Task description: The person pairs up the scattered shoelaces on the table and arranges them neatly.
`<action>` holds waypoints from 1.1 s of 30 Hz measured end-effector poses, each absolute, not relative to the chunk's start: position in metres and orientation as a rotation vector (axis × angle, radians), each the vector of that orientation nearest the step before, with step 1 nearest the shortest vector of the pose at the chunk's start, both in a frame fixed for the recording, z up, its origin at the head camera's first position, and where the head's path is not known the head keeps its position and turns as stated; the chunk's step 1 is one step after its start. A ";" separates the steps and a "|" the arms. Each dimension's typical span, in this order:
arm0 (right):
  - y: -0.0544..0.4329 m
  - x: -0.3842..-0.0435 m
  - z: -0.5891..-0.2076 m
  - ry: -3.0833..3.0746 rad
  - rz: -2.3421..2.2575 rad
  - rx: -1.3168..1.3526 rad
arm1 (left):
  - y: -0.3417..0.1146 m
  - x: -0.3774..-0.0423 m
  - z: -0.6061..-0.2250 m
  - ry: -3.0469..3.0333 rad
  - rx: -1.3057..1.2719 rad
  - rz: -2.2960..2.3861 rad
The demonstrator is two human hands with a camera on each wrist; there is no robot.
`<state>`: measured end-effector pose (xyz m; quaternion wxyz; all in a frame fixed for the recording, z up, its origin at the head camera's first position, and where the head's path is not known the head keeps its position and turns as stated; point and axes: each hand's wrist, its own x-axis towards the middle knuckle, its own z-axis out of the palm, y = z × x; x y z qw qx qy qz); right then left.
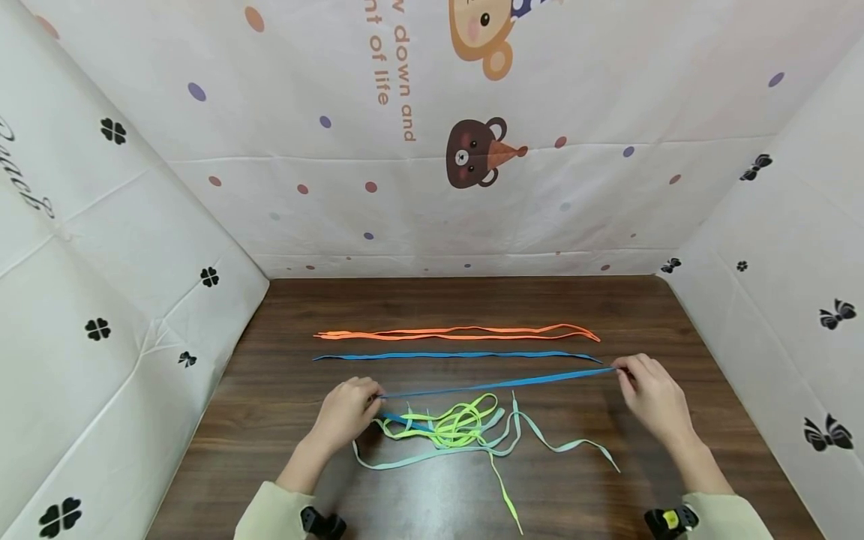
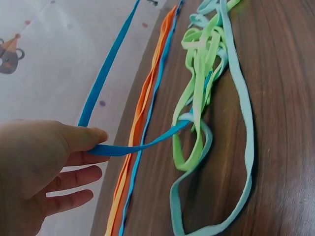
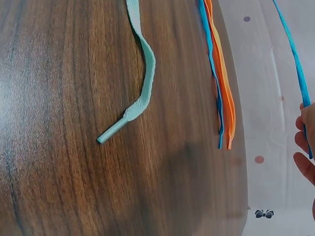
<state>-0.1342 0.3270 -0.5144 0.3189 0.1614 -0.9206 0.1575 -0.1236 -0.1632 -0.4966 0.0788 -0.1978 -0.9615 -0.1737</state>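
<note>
Blue lace in hand: flat, bright-blue woven shoelace point(image 1: 499, 385), drawn nearly straight between the two hands over the brown wood-grain surface point(image 1: 574, 510); at the left fingers it bends sharply and runs on into the tangle.
Left hand: the person's left hand point(image 1: 347, 411) pinches the lace between thumb and forefinger, the other fingers loosely bent.
Right hand: the person's right hand point(image 1: 653, 397) pinches it near its far end; a short piece shows past the fingers.
Handling: likely very light, soft and limp, hardly fragile; flat weave may slide a little under a loose pinch; a fingertip hold near the end, with another where it leaves the knot of strands, should suit it.
Tangle: lime-green flat shoelace point(image 1: 459, 431) heaped in loops, interlaced with a pale-mint flat shoelace point(image 1: 432, 456); the mint one ends in a narrow, probably stiffer tip.
Laid straight: bright-orange shoelace strands point(image 1: 459, 331) along the back; a second blue shoelace point(image 1: 459, 355) just in front of them.
Writing: white printed cloth point(image 1: 580, 90) reads "down and" and "of life", cut off at the top; black script at left is too partial to read; no brand legible on the laces.
</note>
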 end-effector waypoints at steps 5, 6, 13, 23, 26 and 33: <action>0.328 -0.134 -0.516 -2.429 0.417 0.420 | -0.176 -0.125 -0.496 -2.867 -0.570 -0.519; 0.328 -0.134 -0.516 -2.433 0.417 0.418 | -0.178 -0.125 -0.496 -2.865 -0.566 -0.528; 0.328 -0.134 -0.519 -2.476 0.423 0.386 | -0.198 -0.131 -0.503 -2.910 -0.491 -0.573; 0.329 -0.134 -0.525 -2.498 0.415 0.382 | -0.230 -0.137 -0.518 -2.966 -0.362 -0.574; 0.330 -0.134 -0.526 -2.501 0.410 0.385 | -0.239 -0.138 -0.521 -2.979 -0.333 -0.561; 0.331 -0.135 -0.528 -2.522 0.388 0.388 | -0.255 -0.142 -0.524 -2.958 -0.284 -0.525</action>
